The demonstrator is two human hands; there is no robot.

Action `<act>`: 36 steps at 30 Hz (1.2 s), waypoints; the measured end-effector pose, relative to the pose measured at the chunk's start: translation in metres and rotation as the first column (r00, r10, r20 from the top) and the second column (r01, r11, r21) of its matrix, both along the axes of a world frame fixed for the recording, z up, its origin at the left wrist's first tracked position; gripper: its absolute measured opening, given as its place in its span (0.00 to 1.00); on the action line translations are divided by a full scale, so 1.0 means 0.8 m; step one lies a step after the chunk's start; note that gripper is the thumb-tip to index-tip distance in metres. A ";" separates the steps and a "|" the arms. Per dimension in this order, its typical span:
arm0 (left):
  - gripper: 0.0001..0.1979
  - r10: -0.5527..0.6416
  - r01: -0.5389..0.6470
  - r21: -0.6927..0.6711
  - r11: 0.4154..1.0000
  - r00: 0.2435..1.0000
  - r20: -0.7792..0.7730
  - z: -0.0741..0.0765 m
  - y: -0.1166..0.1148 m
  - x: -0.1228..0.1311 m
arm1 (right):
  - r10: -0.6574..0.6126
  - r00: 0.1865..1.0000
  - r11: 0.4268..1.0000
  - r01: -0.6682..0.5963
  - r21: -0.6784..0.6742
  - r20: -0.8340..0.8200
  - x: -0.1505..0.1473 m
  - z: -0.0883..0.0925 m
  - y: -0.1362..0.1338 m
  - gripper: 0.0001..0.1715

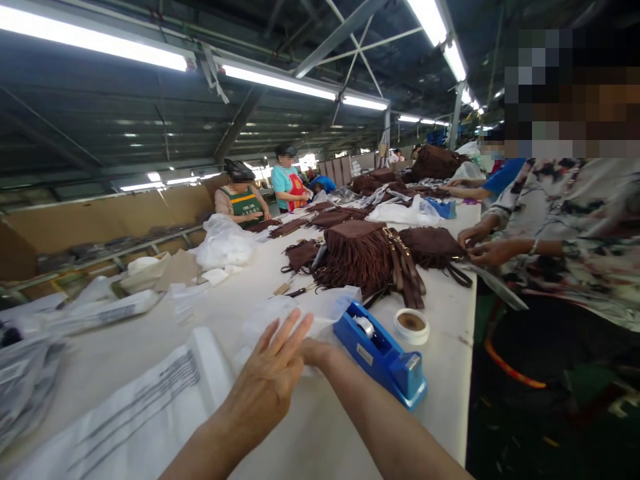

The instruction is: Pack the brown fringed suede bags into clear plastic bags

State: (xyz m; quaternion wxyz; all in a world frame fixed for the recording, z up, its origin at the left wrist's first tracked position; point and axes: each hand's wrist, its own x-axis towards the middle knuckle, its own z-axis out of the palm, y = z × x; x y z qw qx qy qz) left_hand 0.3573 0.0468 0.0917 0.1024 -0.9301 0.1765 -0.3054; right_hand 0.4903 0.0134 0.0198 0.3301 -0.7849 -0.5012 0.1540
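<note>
My left hand (273, 373) is over the white table with its fingers spread, crossing in front of my right hand (315, 351). Behind my left hand, the fingers of my right hand are hidden. Clear plastic film (327, 303) lies under and beyond both hands. Just right of my right wrist stands a blue tape dispenser (377, 353). A round white container with brown contents (411, 325) sits beside it. Past the film is a dark brown fringed bag (355, 257) with straps at its right side.
White printed plastic bags (145, 407) cover the left front of the table (445, 373). A person (560, 220) at the right edge handles another brown bag (433, 247). More people, brown bags and crumpled plastic (225, 241) are farther back.
</note>
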 end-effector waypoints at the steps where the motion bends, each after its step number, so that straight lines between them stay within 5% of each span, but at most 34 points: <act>1: 0.10 0.105 -0.108 -0.031 0.994 0.991 -0.081 0.008 0.000 -0.001 | 0.021 1.000 0.999 -0.020 -0.039 0.005 -0.001 0.001 -0.004 0.17; 3: 0.06 0.318 -0.343 -0.072 0.937 0.919 -0.234 0.023 0.003 -0.003 | 0.017 0.999 0.996 -0.014 -0.085 0.029 -0.001 0.004 -0.017 0.18; 6: 0.23 0.462 -0.511 -0.063 0.857 0.818 -0.343 0.034 0.011 -0.001 | -0.152 0.986 0.983 0.158 -0.089 0.072 0.009 0.007 -0.038 0.18; 11: 0.35 0.401 -0.401 -0.047 0.915 0.916 -0.018 0.024 0.020 0.003 | -0.438 0.898 0.890 0.441 -0.117 0.053 0.039 0.007 -0.038 0.17; 19: 0.31 0.316 -0.324 0.016 0.946 0.933 0.169 0.021 0.014 -0.008 | -0.532 0.839 0.840 0.504 -0.202 -0.119 0.057 -0.014 0.008 0.14; 29: 0.27 0.294 -0.297 -0.009 0.955 0.942 0.164 0.017 0.023 -0.013 | -0.611 0.754 0.733 0.654 0.186 -0.242 0.042 -0.013 -0.014 0.13; 36: 0.27 0.348 -0.342 -0.067 0.937 0.930 0.117 0.009 0.025 -0.018 | -0.436 0.766 0.638 0.633 0.437 -0.473 0.009 0.012 -0.060 0.17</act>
